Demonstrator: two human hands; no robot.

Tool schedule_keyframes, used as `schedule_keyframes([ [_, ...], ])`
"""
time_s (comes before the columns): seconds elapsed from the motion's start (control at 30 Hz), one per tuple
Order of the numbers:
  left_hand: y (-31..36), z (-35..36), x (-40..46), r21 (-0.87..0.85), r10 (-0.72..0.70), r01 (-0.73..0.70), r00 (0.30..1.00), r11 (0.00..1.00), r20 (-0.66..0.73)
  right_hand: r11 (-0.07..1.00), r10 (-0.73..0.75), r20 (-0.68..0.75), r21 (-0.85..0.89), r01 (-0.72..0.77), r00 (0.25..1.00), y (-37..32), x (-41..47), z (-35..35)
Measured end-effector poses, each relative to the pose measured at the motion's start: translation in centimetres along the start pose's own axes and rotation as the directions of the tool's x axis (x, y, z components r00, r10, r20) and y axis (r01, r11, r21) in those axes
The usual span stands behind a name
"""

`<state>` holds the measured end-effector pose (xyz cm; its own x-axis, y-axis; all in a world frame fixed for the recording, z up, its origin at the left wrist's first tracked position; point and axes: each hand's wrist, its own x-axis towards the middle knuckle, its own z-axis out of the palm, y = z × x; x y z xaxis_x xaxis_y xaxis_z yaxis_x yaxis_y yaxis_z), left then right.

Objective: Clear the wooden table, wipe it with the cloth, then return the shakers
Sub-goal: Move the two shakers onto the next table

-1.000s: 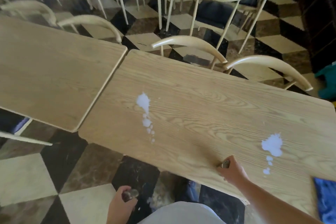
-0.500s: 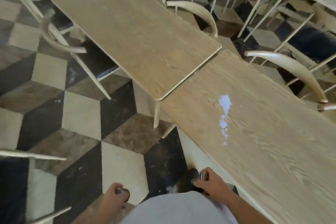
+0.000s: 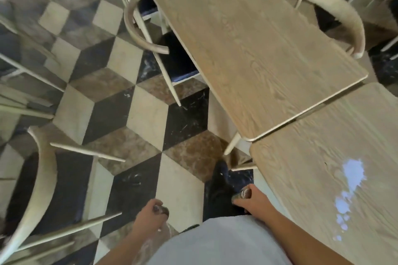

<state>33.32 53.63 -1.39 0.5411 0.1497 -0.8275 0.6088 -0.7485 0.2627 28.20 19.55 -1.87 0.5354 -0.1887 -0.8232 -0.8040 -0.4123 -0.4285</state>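
Two wooden tables stand end to end, ahead and to the right of the hands. On the nearer table [image 3: 323, 168], just right of the right hand [image 3: 254, 201], a white spill [image 3: 352, 173] trails toward the viewer in smaller drops. Beyond it, the farther table [image 3: 247, 38] shows plain grain. Pale curved-back chairs [image 3: 137, 26] flank the farther table, and another chair [image 3: 43, 178] stands left of the left hand [image 3: 148, 214]. Beneath both hands, a floor [image 3: 146, 118] of cream, brown and black tiles forms a cube pattern. Each hand grips one shaker with curled fingers, held low over the floor: the left shaker [image 3: 160, 210] and the right shaker [image 3: 244, 193], their metal tops showing. No writing can be read anywhere.
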Motion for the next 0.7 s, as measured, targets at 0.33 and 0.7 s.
schedule_keyframes([
  [0.33,18.7,-8.3,6.4,0.15,0.144,-0.135,0.988,0.979,-0.049,0.974,-0.141,-0.083,0.165,0.153,0.987,-13.4,10.3,-8.4],
  [0.7,46.6,-9.0,14.3,0.274,0.55,-0.6,0.799,0.751,0.242,0.814,0.304,-0.37,0.579,-0.038,0.878,-18.4,16.7,-14.9],
])
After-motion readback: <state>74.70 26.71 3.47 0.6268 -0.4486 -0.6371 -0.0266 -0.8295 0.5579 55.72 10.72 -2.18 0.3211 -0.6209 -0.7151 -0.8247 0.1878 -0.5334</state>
